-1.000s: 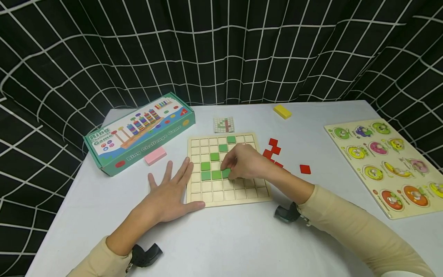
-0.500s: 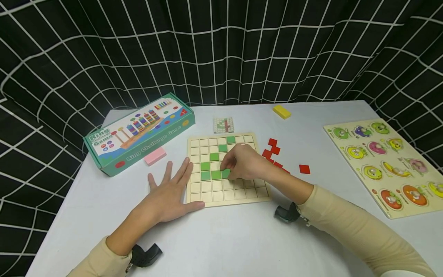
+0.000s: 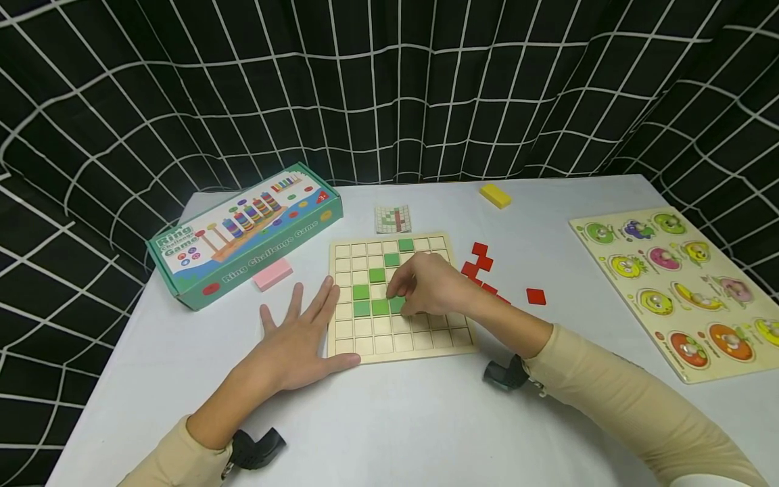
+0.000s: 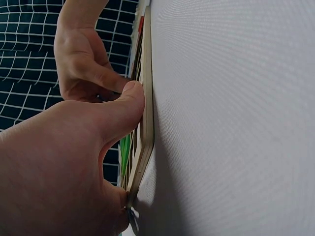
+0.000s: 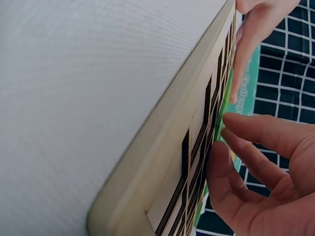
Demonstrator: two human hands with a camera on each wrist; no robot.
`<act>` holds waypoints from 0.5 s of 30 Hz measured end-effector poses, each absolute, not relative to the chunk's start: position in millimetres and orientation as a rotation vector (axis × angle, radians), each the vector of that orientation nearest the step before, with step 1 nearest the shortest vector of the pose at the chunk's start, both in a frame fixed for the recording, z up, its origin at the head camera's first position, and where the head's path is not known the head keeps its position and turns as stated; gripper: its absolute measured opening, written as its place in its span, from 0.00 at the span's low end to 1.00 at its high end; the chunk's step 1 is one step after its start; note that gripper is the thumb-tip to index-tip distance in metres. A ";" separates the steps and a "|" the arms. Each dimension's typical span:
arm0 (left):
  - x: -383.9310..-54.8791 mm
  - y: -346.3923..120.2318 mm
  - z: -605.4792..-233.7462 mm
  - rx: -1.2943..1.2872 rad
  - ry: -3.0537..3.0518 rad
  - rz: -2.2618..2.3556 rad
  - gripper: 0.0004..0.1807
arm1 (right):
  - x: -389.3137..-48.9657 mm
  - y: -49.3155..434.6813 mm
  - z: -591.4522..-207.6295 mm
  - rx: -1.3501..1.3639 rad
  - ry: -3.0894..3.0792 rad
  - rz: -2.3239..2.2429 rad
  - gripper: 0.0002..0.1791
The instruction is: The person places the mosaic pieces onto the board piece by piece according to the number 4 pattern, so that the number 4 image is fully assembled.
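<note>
A wooden grid board [image 3: 403, 343] lies on the white table with several green square tiles [image 3: 377, 275] in its cells. My left hand [image 3: 295, 352] is spread, fingers straight, with its fingertips and thumb on the board's left and near edges. In the left wrist view the thumb [image 4: 129, 105] rests on the board's rim. Over the middle of the board, my right hand [image 3: 429, 284] pinches a green tile [image 3: 396, 304] between thumb and fingers, at the right end of a row of green tiles. The hand hides several cells behind it.
Several red tiles [image 3: 485, 264] lie right of the board, with a single red tile [image 3: 536, 297] farther right. A small pattern card [image 3: 393, 220], a yellow block [image 3: 496, 197], a pink block [image 3: 273, 274], a green game box [image 3: 246, 230] and a fruit puzzle board [image 3: 675, 291] stand around.
</note>
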State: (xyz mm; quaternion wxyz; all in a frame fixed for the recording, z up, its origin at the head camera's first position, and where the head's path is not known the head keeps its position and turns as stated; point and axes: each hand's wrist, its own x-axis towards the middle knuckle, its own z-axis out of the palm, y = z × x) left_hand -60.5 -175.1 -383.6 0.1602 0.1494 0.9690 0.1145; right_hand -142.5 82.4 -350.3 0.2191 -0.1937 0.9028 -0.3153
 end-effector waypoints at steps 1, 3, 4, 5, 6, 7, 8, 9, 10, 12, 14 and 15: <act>-60.5 -175.0 -383.7 0.427 2.769 0.326 0.64 | -142.7 83.1 -349.9 -0.534 2.494 -0.879 0.15; -60.5 -174.9 -383.8 0.428 2.769 0.327 0.64 | -143.6 84.8 -349.6 -0.543 2.489 -0.890 0.14; -60.5 -174.9 -383.9 0.428 2.769 0.328 0.64 | -144.3 86.0 -349.2 -0.552 2.488 -0.897 0.14; -60.5 -174.9 -384.0 0.428 2.769 0.330 0.64 | -145.1 87.3 -349.0 -0.562 2.487 -0.907 0.13; -60.5 -174.9 -384.2 0.428 2.769 0.331 0.64 | -145.9 88.8 -348.7 -0.573 2.486 -0.916 0.13; -60.6 -174.9 -384.3 0.427 2.770 0.332 0.64 | -146.8 90.5 -348.3 -0.584 2.486 -0.926 0.13; -60.5 -174.9 -384.3 0.427 2.770 0.333 0.65 | -147.9 92.6 -348.0 -0.596 2.485 -0.938 0.13; -60.5 -175.0 -384.2 0.426 2.769 0.335 0.65 | -148.9 94.7 -347.1 -0.600 2.484 -0.952 0.13; -60.5 -175.1 -384.2 0.426 2.769 0.334 0.65 | -149.7 97.2 -346.3 -0.598 2.484 -0.966 0.14; -60.5 -175.2 -383.9 0.426 2.769 0.334 0.65 | -151.9 102.8 -344.7 -0.604 2.484 -0.991 0.14; -60.5 -175.3 -383.7 0.427 2.769 0.336 0.65 | -154.4 108.7 -343.1 -0.604 2.495 -1.009 0.14; -60.5 -175.3 -383.6 0.428 2.769 0.337 0.64 | -155.5 111.2 -341.9 -0.598 2.504 -1.013 0.15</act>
